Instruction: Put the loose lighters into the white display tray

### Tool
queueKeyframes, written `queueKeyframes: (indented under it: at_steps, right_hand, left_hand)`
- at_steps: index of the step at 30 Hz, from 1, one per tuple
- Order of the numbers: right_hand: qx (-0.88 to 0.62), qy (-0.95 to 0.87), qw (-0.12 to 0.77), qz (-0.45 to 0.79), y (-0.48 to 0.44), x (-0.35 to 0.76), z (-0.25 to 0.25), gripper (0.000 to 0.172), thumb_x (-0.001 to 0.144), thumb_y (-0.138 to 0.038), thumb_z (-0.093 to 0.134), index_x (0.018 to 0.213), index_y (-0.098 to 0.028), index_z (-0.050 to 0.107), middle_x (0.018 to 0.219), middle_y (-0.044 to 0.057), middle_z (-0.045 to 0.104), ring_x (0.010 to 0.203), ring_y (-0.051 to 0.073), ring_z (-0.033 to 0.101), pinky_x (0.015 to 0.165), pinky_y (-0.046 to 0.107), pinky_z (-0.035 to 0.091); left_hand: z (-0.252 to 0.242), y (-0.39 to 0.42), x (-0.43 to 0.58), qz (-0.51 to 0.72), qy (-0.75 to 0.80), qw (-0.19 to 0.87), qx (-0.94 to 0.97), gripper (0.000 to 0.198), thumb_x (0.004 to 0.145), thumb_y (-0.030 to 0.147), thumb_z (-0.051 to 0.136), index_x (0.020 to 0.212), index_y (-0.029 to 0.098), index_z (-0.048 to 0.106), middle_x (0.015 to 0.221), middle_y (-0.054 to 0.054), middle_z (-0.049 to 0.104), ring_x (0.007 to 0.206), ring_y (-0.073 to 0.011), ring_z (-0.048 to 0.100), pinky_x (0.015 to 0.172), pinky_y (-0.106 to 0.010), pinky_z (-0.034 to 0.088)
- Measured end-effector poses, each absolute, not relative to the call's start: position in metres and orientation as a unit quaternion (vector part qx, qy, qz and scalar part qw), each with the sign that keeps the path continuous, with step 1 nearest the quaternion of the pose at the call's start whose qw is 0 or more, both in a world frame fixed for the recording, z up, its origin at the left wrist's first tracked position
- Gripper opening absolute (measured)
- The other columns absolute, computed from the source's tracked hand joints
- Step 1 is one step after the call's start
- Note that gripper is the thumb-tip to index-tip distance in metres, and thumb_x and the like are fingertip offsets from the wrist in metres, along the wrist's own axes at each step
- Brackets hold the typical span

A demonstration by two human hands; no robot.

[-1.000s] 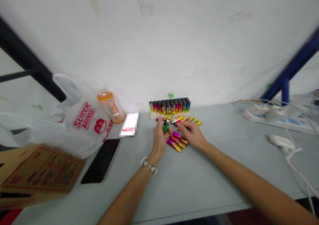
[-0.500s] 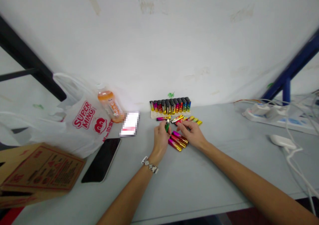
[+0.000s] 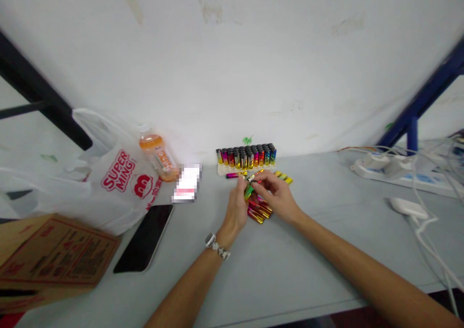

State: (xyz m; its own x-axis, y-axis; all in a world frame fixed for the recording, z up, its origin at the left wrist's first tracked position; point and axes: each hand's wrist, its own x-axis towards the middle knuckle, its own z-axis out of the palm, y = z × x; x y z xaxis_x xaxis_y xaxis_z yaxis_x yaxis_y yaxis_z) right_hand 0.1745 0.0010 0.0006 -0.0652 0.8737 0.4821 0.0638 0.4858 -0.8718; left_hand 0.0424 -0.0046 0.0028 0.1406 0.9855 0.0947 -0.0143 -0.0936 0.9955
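Note:
My left hand point(image 3: 236, 208), with a watch on its wrist, holds a green lighter point(image 3: 248, 192) above the grey table point(image 3: 282, 265). My right hand point(image 3: 276, 196) has come up to it, and its fingertips pinch the lighter's top end. Under both hands lie several loose pink-and-gold lighters point(image 3: 258, 214). More loose lighters point(image 3: 284, 176) lie just beyond. A white tray of upright coloured lighters point(image 3: 246, 157) stands against the wall behind them.
A black phone point(image 3: 145, 237) lies left of my left arm. Further left are a white plastic bag point(image 3: 116, 178), an orange drink bottle point(image 3: 159, 157) and a cardboard box point(image 3: 50, 255). A power strip point(image 3: 391, 169) and white cables point(image 3: 427, 221) lie at the right.
My right hand lifted off the loose lighters on the table and moved left to the green lighter in my left hand. The lighter tilted over towards the right.

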Motion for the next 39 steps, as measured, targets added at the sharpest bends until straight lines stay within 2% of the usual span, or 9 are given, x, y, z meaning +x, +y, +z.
queueKeyframes:
  at_steps: [5,8,14,21,25,30,33,36,39]
  right_hand:
    - [-0.374,-0.589,0.618,0.363,0.026,0.194,0.006,0.028,0.085,-0.044,0.068,0.096,-0.020,0.061,0.073,0.000,0.064,0.062,0.014,0.061,0.060,0.028,0.049]
    - [-0.396,-0.622,0.614,0.281,0.052,0.210,0.008,0.024,0.085,-0.040,0.068,0.095,-0.019,0.062,0.079,0.002,0.068,0.069,0.015,0.065,0.066,0.029,0.051]
    - [-0.427,-0.744,0.501,0.116,0.094,0.223,0.009,0.015,0.087,-0.029,0.061,0.094,-0.018,0.069,0.075,0.003,0.069,0.068,0.016,0.063,0.071,0.031,0.050]
    - [-0.416,-0.800,0.421,0.095,0.113,0.218,0.018,0.013,0.086,-0.019,0.062,0.092,-0.018,0.073,0.079,0.003,0.069,0.069,0.015,0.061,0.069,0.029,0.049]
    - [-0.418,-0.808,0.410,0.060,0.118,0.218,0.018,0.014,0.084,-0.017,0.063,0.090,-0.018,0.076,0.088,0.006,0.062,0.073,0.016,0.058,0.074,0.031,0.049]
    - [-0.451,-0.790,0.415,0.023,0.113,0.221,0.008,0.024,0.088,-0.021,0.060,0.105,-0.020,0.076,0.093,0.007,0.052,0.084,0.020,0.056,0.082,0.036,0.049]
    - [-0.456,-0.800,0.391,0.009,0.098,0.220,0.009,0.032,0.089,-0.019,0.055,0.115,-0.019,0.072,0.096,0.008,0.051,0.089,0.021,0.056,0.084,0.037,0.047]
    - [-0.450,-0.826,0.338,-0.012,0.077,0.219,0.013,0.036,0.081,-0.014,0.055,0.115,-0.016,0.068,0.103,0.010,0.053,0.097,0.023,0.055,0.086,0.036,0.043]
    - [-0.448,-0.863,0.232,-0.024,0.060,0.217,0.014,0.030,0.072,-0.017,0.061,0.100,-0.017,0.069,0.103,0.011,0.057,0.100,0.025,0.054,0.087,0.038,0.038]
  left_hand:
    - [0.005,0.001,0.034,0.518,0.481,0.320,0.630,0.051,0.100,0.052,0.027,0.093,0.019,0.066,0.098,-0.007,0.068,0.093,-0.0212,0.060,0.081,-0.033,0.045]
    - [0.003,0.007,0.027,0.510,0.482,0.239,0.671,0.041,0.101,0.044,0.032,0.091,0.020,0.064,0.097,-0.006,0.066,0.098,-0.0217,0.058,0.091,-0.036,0.042]
    - [-0.001,0.012,0.021,0.460,0.490,0.178,0.719,0.039,0.101,0.039,0.035,0.081,0.020,0.063,0.089,-0.005,0.065,0.091,-0.0215,0.058,0.086,-0.036,0.042]
    - [-0.002,0.013,0.021,0.443,0.494,0.167,0.730,0.042,0.102,0.039,0.034,0.077,0.020,0.063,0.087,-0.005,0.065,0.091,-0.0213,0.058,0.087,-0.036,0.042]
    - [-0.002,0.015,0.021,0.433,0.497,0.168,0.733,0.043,0.102,0.039,0.033,0.077,0.020,0.063,0.088,-0.005,0.065,0.092,-0.0217,0.058,0.089,-0.037,0.042]
    - [-0.005,0.016,0.020,0.424,0.502,0.163,0.736,0.042,0.102,0.036,0.034,0.076,0.020,0.063,0.087,-0.005,0.064,0.091,-0.0217,0.057,0.089,-0.038,0.043]
    - [-0.007,0.018,0.020,0.413,0.505,0.153,0.742,0.031,0.098,0.028,0.041,0.078,0.020,0.063,0.088,-0.005,0.065,0.091,-0.0219,0.058,0.088,-0.038,0.044]
    - [-0.009,0.020,0.019,0.408,0.513,0.141,0.742,0.016,0.089,0.016,0.049,0.082,0.020,0.063,0.090,-0.005,0.066,0.091,-0.0218,0.058,0.087,-0.038,0.045]
    - [-0.009,0.021,0.019,0.409,0.516,0.131,0.741,0.016,0.083,0.009,0.050,0.085,0.019,0.062,0.090,-0.005,0.065,0.090,-0.0214,0.058,0.086,-0.038,0.046]
